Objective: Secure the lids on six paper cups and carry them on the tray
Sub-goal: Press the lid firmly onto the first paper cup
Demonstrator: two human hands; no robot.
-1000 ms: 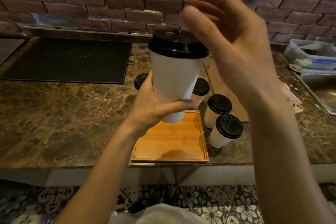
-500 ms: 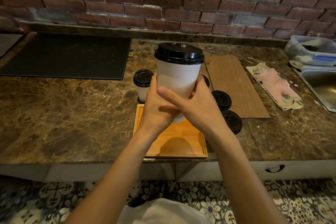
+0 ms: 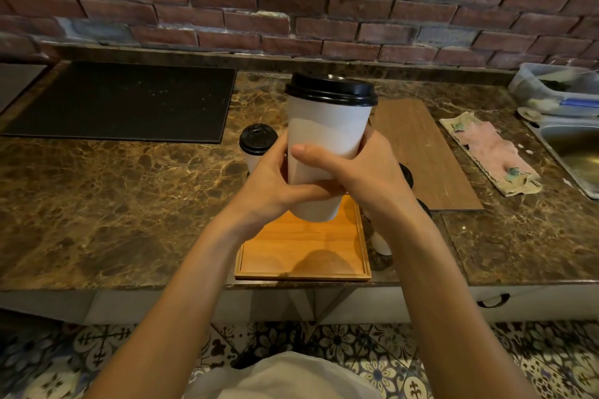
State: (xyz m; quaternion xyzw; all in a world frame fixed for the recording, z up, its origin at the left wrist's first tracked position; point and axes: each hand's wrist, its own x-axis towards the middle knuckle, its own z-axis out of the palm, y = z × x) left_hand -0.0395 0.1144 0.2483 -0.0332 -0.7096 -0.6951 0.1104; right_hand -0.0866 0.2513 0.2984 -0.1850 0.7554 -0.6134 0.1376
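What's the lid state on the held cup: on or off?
On. The black lid sits level, covering the whole rim of the white cup.

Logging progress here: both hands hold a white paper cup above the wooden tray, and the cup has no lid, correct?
Not quite. The head view shows a black lid on the cup; the left hand and right hand do hold it above the wooden tray.

The brown marble worktop point(image 3: 113, 204) carries a wooden tray point(image 3: 301, 256), a lidded cup point(image 3: 257, 146), a black mat point(image 3: 129, 100), a wood board point(image 3: 424, 152) and a cloth point(image 3: 489, 152).
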